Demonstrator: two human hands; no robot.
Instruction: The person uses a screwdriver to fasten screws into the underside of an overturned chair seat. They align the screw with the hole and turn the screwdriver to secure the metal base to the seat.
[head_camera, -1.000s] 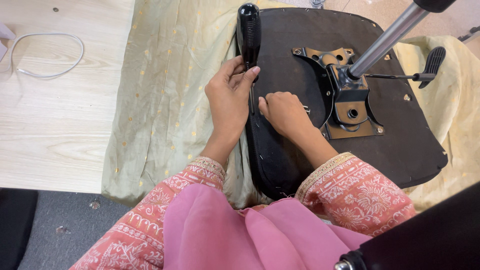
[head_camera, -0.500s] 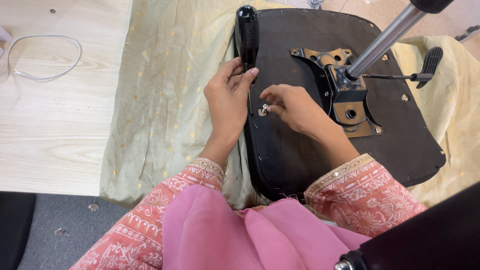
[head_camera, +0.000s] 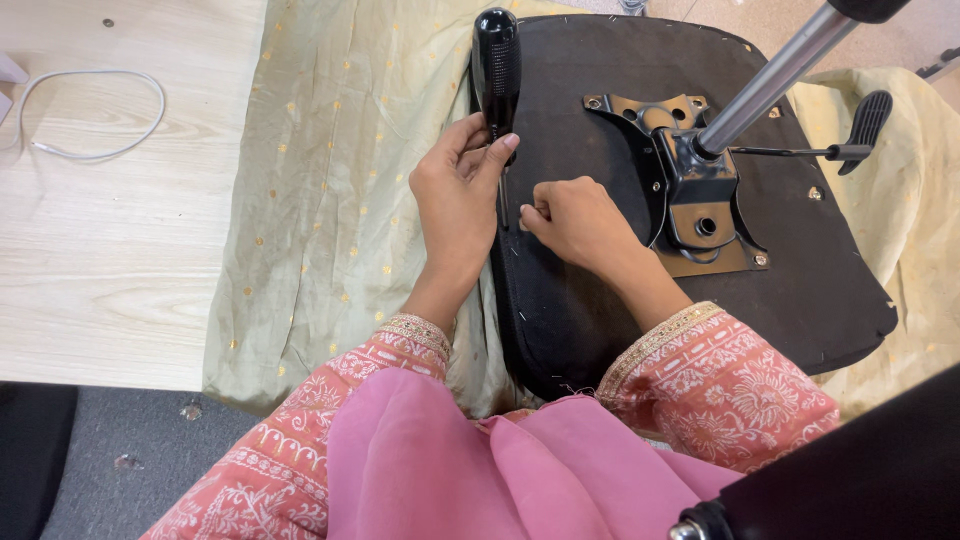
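Since half a second ago the right hand (head_camera: 572, 218) has drawn in from its open pinch on a small silvery fastener and now sits as a closed fist against the underside of the chair seat (head_camera: 600, 310), knuckles up; whether the fastener is still between its fingertips cannot be told, since the fist hides it. One screwdriver (head_camera: 497, 70) is in play: its black handle stands above the left hand (head_camera: 458, 200), which is closed around the lower handle, thumb across the front, and its thin shaft runs down toward the seat just left of the right fist. So the tool's long axis points almost straight away from the person, tip nearest the right hand, handle farther off. Both hands meet at the seat's left edge, the left one holding the tool. Farther right, one metal mounting plate (head_camera: 700, 200) carries one chrome column (head_camera: 770, 75) and one lever (head_camera: 868, 118). One pale gold-dotted cloth (head_camera: 330, 180) lies beneath, on a wooden table (head_camera: 110, 260) with one white cable (head_camera: 90, 110).
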